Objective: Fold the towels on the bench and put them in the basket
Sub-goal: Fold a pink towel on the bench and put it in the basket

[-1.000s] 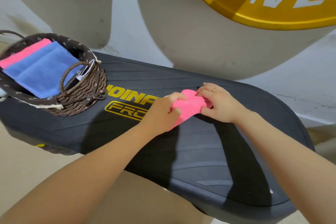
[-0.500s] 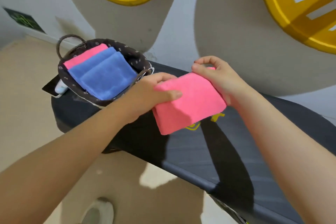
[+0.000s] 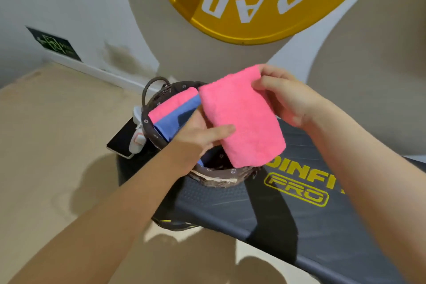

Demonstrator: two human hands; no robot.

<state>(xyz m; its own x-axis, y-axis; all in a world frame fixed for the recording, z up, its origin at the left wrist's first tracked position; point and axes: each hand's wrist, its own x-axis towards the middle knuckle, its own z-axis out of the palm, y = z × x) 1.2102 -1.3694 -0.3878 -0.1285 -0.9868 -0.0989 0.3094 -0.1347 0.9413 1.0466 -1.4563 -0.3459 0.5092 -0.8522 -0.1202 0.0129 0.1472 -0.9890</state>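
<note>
Holding the folded pink towel (image 3: 242, 120) lengthwise, tilted, above the basket (image 3: 214, 177).

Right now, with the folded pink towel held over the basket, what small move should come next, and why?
Probably lower the folded pink towel flat onto the blue folded towel in the dark woven basket. Both the left hand and the right hand pinch it, tilted, above the opening, not yet resting inside.

The person shows two bare forearms, with no sleeve on either of them as far as the picture reaches. The left hand (image 3: 196, 138) and the right hand (image 3: 290, 101) wear no glove. No watch or bracelet is seen on the wrists.
</note>
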